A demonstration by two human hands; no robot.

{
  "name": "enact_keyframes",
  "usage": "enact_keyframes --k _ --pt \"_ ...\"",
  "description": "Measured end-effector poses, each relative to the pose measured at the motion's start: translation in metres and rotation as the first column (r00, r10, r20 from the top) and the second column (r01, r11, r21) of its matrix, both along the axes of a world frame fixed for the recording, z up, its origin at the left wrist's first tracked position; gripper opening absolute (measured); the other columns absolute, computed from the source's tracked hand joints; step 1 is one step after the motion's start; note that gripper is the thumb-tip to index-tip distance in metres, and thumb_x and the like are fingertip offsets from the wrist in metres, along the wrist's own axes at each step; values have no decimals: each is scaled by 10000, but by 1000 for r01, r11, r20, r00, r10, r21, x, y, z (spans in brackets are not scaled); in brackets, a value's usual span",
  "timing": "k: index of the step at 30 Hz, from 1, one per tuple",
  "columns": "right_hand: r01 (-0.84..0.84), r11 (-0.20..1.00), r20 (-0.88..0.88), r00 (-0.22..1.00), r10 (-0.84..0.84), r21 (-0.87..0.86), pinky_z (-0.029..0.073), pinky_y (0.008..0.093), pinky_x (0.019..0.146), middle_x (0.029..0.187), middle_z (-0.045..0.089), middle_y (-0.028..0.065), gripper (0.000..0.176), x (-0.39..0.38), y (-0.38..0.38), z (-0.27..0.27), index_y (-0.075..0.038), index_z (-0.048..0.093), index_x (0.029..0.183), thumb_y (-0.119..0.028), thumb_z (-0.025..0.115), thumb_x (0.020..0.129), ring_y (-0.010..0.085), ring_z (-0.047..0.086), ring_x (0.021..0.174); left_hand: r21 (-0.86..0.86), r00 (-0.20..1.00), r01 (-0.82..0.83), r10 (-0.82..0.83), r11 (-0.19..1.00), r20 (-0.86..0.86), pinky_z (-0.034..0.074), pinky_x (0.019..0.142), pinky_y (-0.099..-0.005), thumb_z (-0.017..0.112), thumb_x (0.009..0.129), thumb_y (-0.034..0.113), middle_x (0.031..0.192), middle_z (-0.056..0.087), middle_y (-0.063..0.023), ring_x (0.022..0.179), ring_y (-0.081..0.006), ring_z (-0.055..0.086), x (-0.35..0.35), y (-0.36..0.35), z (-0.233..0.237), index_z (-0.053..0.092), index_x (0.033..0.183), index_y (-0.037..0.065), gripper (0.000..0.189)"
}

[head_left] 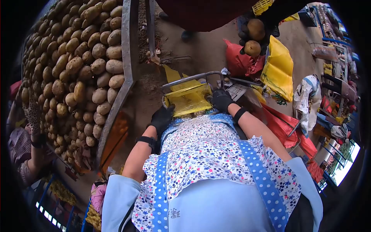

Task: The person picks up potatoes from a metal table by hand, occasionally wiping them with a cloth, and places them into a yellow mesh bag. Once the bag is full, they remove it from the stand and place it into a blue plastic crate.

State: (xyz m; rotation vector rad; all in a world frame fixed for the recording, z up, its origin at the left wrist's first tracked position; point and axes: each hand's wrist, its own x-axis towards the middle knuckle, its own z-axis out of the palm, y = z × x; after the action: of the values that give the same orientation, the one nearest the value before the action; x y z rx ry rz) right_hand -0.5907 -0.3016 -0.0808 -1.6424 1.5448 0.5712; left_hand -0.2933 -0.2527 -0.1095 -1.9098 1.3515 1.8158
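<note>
A yellow mesh bag (188,99) is stretched across a metal frame (192,78) in front of my apron. My left hand (162,119), in a black glove, grips the bag's near left edge. At the right edge, my right hand (223,101), also black-gloved, has its fingers curled onto the mesh beside the frame's bar. Both sets of fingertips are partly hidden by the glove and netting. Beyond the frame, a yellow strip (173,75) lies toward the ground. A pale keypad-like panel (236,91) sits just beyond my right hand.
To the left stands a metal-edged bin (128,46) heaped with potatoes (79,62). Two large round potatoes (253,48) lie near a red sack (241,58) and a yellow sack (279,69). A person in dark clothing (201,13) stands ahead; another person's arm (35,154) shows at far left.
</note>
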Motion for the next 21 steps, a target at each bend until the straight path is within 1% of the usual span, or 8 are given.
enact_keyframes --k 3,5,7,10,13,15,18,21 --pt "-48 882 90 991 102 -469 391 489 1008 1289 580 171 656 -4 -1 -15 -63 576 1275 -567 566 855 359 537 1186 -37 927 -282 262 959 -270 443 930 -314 551 979 288 1179 646 -104 1033 -171 588 8 -19 34 555 1274 20 399" --pt "-149 965 48 986 163 -217 367 465 1055 1405 491 174 729 -2 -34 22 -72 491 1376 -570 584 851 340 464 1291 -162 876 -373 289 914 -385 406 983 -307 577 969 272 1247 600 -97 1115 -174 548 30 -5 45 513 1316 28 429" --pt "-114 906 144 972 187 -407 392 446 1044 1325 554 192 632 -14 -28 18 -72 510 1350 -497 587 887 344 503 1257 -452 948 -317 260 834 -186 444 929 -336 590 937 215 1119 651 -120 1036 -207 600 52 24 53 565 1230 39 343" --pt "-143 748 203 914 351 -648 479 445 894 1132 650 178 440 -19 -28 36 -56 625 1173 -390 635 887 347 622 1005 -174 673 -723 626 668 -394 455 912 -332 600 928 173 1091 661 -95 1020 -174 601 79 38 80 594 1207 39 310" --pt "-319 900 82 930 357 -295 517 424 810 978 691 163 325 8 -39 75 -71 698 1035 -355 633 892 339 661 869 -503 767 -613 610 609 -196 481 874 -290 610 938 156 1104 661 -91 1034 -154 616 107 34 149 597 1231 32 319" --pt "-164 877 391 847 360 -451 531 408 736 879 699 147 243 49 -31 105 -91 729 934 -309 628 897 327 672 778 -623 639 -613 769 486 -29 502 857 -315 603 928 115 1074 673 -106 975 -190 645 136 25 184 621 1205 53 284" --pt "-128 868 676 577 458 -479 527 403 739 990 693 137 248 136 -23 156 -105 684 1066 -273 622 893 313 670 840 -950 740 -28 646 311 190 456 939 -424 573 896 98 1131 645 -148 1052 -332 592 224 25 152 611 1202 51 312" --pt "-184 572 420 510 751 -799 507 391 827 1128 634 135 409 252 -39 176 -144 581 1263 -256 627 872 309 629 994 -910 772 374 483 180 413 402 1028 -445 526 842 33 1235 604 -133 1185 -332 530 289 -15 168 580 1256 87 421"
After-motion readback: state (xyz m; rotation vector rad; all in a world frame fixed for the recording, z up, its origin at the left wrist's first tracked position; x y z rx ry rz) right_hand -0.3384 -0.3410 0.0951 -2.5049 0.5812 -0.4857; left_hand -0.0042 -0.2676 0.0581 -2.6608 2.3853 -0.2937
